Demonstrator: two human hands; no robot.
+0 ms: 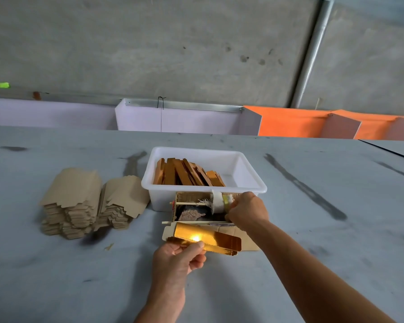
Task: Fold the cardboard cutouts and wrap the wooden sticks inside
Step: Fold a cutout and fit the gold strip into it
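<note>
My left hand (180, 257) pinches the near edge of a gold-foil cardboard cutout (210, 238), partly folded, just above the grey table (313, 252). Behind it stands a small open cardboard box (191, 208) with thin wooden sticks (187, 203) lying across it and scraps inside. My right hand (247, 212) reaches into the right end of that box, fingers curled around something I cannot make out. A white plastic bin (240, 169) behind the box holds several finished gold wrapped pieces (184, 173).
Two stacks of flat brown cardboard cutouts (79, 203) lie on the table to the left of the bin. Purple and orange partition panels (184, 118) stand past the table's far edge, before a concrete wall. A small scrap (109, 247) lies near the stacks.
</note>
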